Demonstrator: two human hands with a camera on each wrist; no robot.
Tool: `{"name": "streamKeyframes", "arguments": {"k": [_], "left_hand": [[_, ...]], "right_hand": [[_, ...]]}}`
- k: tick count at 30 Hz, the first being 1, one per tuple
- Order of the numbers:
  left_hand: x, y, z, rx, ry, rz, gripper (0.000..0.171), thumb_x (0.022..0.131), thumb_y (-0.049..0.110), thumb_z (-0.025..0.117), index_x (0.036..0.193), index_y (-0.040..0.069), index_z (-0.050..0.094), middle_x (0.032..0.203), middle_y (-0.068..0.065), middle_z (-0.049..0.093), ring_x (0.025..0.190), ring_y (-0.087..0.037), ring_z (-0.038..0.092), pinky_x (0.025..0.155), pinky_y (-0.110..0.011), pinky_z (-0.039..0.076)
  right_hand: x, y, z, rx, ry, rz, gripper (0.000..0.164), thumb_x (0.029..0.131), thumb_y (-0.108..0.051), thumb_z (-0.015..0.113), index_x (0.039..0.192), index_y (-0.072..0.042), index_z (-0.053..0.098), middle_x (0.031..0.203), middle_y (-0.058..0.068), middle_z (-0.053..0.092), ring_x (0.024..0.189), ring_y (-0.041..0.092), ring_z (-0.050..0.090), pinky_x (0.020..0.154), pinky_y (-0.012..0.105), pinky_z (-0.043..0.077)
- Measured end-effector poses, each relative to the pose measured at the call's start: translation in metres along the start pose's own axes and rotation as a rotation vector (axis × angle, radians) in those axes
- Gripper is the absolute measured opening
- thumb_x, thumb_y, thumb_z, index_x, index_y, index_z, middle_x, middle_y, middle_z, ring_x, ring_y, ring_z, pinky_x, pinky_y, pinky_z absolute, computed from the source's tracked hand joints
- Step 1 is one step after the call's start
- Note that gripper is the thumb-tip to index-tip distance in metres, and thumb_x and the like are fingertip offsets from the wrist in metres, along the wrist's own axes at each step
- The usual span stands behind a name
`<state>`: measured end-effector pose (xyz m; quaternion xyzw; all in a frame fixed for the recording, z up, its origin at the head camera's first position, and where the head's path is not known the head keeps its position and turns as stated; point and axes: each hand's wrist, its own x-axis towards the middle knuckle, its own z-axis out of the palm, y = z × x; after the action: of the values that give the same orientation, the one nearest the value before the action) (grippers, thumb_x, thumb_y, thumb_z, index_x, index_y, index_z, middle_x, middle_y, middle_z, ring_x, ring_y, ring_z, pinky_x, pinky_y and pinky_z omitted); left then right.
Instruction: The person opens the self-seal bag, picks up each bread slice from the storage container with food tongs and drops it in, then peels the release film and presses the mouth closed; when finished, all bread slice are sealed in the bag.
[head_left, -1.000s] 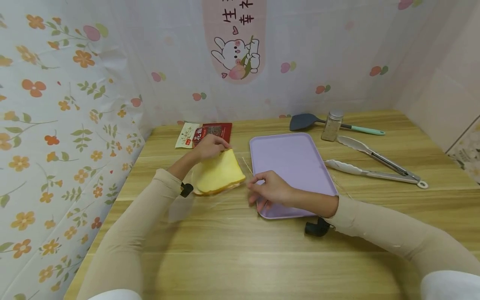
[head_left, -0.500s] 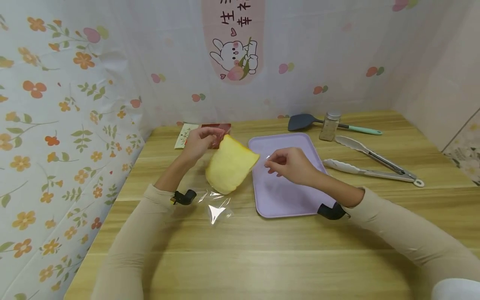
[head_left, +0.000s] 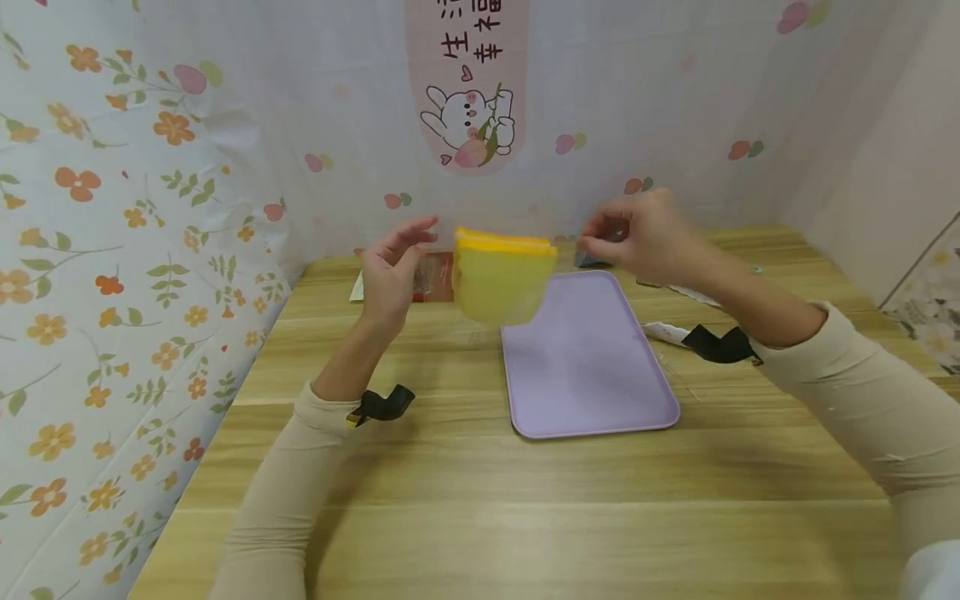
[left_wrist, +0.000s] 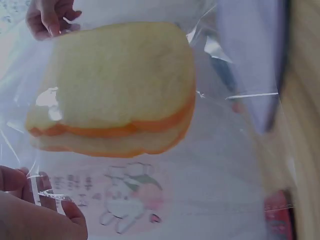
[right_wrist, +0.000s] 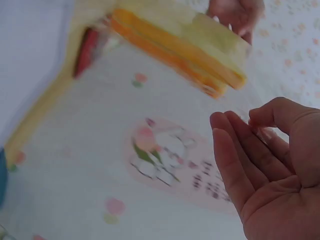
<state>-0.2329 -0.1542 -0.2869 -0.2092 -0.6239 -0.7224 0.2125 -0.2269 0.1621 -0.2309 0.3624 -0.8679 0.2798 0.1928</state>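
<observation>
Two slices of yellow bread with orange crust (head_left: pixel 502 279) hang together inside a clear plastic bag (left_wrist: pixel 217 50), lifted above the table. My left hand (head_left: pixel 388 271) pinches the bag's edge at the left, the clear film showing between its fingers in the left wrist view. At the right, my right hand (head_left: pixel 648 237) pinches the opposite side between thumb and fingertips; in the right wrist view this hand (right_wrist: pixel 280 160) has its other fingers extended. Below the bread, a lilac tray (head_left: pixel 592 387) lies on the table, its far left corner covered by the bread in the head view.
A red packet (head_left: pixel 433 279) lies at the back left, beside a pale packet mostly behind the left hand. White-tipped tongs (head_left: pixel 666 333) and a dark spatula blade (head_left: pixel 594 257) lie right of the tray, partly hidden by the right arm. A printed curtain (head_left: pixel 337 125) stands behind the table.
The bread in its bag has risen off the table and swung rightward over the tray's far left corner. Both hands have gone up, the right one also farther right and away.
</observation>
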Motion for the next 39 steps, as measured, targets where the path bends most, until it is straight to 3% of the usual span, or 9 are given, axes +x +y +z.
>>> {"name": "streamKeyframes", "arguments": {"k": [6, 11, 13, 17, 25, 28, 32, 35, 39], "left_hand": [[-0.002, 0.01, 0.015, -0.012, 0.0, 0.131, 0.035, 0.091, -0.009, 0.05, 0.117, 0.002, 0.07, 0.119, -0.005, 0.069, 0.109, -0.02, 0.058, 0.071, -0.023, 0.043], [-0.005, 0.01, 0.017, -0.04, 0.015, 0.201, 0.034, 0.09, -0.009, 0.051, 0.115, 0.002, 0.071, 0.118, -0.003, 0.068, 0.109, -0.023, 0.057, 0.073, -0.024, 0.045], [-0.006, 0.009, 0.018, -0.037, 0.005, 0.212, 0.034, 0.09, -0.009, 0.051, 0.116, 0.0, 0.07, 0.119, -0.002, 0.068, 0.108, -0.023, 0.057, 0.083, -0.027, 0.047], [-0.012, 0.004, 0.018, -0.034, 0.02, 0.218, 0.033, 0.09, -0.01, 0.052, 0.117, -0.002, 0.069, 0.12, -0.002, 0.068, 0.107, -0.022, 0.058, 0.087, -0.03, 0.047], [-0.016, 0.001, 0.019, -0.057, 0.029, 0.225, 0.034, 0.09, -0.01, 0.052, 0.118, -0.003, 0.068, 0.121, -0.001, 0.067, 0.107, -0.02, 0.056, 0.076, -0.026, 0.046], [-0.015, 0.0, 0.02, -0.083, 0.027, 0.247, 0.034, 0.089, -0.009, 0.054, 0.117, 0.001, 0.07, 0.12, 0.0, 0.067, 0.105, -0.02, 0.056, 0.074, -0.024, 0.046], [-0.013, -0.002, 0.021, -0.1, 0.027, 0.25, 0.036, 0.089, -0.011, 0.054, 0.115, 0.005, 0.072, 0.118, 0.001, 0.068, 0.103, -0.018, 0.058, 0.081, -0.024, 0.049], [-0.013, -0.001, 0.025, -0.1, 0.062, 0.245, 0.03, 0.09, -0.01, 0.057, 0.111, 0.005, 0.073, 0.115, -0.002, 0.069, 0.1, -0.017, 0.061, 0.082, -0.024, 0.05], [-0.013, 0.002, 0.03, -0.088, 0.122, 0.224, 0.021, 0.092, -0.006, 0.064, 0.105, 0.005, 0.075, 0.109, -0.003, 0.073, 0.096, -0.014, 0.065, 0.077, -0.021, 0.052]], "right_hand": [[0.01, -0.008, -0.033, 0.004, -0.06, 0.001, 0.003, 0.086, -0.004, 0.076, 0.083, -0.005, 0.074, 0.076, 0.002, 0.072, 0.061, 0.004, 0.062, 0.056, 0.013, 0.047], [0.012, -0.008, -0.039, 0.002, -0.076, 0.011, 0.004, 0.088, -0.007, 0.075, 0.084, -0.006, 0.075, 0.075, 0.0, 0.072, 0.061, 0.009, 0.064, 0.055, 0.015, 0.047], [0.012, -0.007, -0.039, 0.002, -0.075, 0.016, 0.004, 0.088, -0.007, 0.074, 0.084, -0.007, 0.075, 0.076, 0.0, 0.072, 0.064, 0.009, 0.065, 0.056, 0.014, 0.048], [0.01, -0.001, -0.035, 0.034, -0.058, 0.004, 0.003, 0.088, -0.005, 0.074, 0.085, -0.004, 0.075, 0.078, 0.002, 0.072, 0.066, 0.009, 0.066, 0.059, 0.014, 0.049], [0.011, 0.01, -0.032, 0.07, 0.074, -0.124, 0.008, 0.082, 0.006, 0.076, 0.084, -0.002, 0.076, 0.079, 0.008, 0.074, 0.068, -0.006, 0.063, 0.06, 0.009, 0.048], [0.01, 0.013, -0.03, 0.141, 0.123, -0.168, 0.015, 0.077, 0.016, 0.074, 0.085, 0.004, 0.073, 0.079, 0.01, 0.073, 0.071, -0.005, 0.065, 0.062, 0.01, 0.05], [0.004, 0.014, -0.029, 0.256, 0.195, -0.105, 0.022, 0.078, 0.019, 0.072, 0.093, 0.013, 0.056, 0.08, 0.003, 0.073, 0.07, 0.002, 0.068, 0.063, 0.014, 0.053], [0.0, 0.016, -0.027, 0.352, 0.241, -0.025, 0.029, 0.081, 0.017, 0.07, 0.094, 0.007, 0.047, 0.083, -0.002, 0.075, 0.067, 0.007, 0.068, 0.063, 0.015, 0.053], [0.0, 0.019, -0.023, 0.562, 0.323, 0.01, 0.03, 0.083, 0.017, 0.068, 0.099, -0.004, 0.053, 0.085, 0.002, 0.076, 0.065, 0.013, 0.069, 0.06, 0.018, 0.053]]}}
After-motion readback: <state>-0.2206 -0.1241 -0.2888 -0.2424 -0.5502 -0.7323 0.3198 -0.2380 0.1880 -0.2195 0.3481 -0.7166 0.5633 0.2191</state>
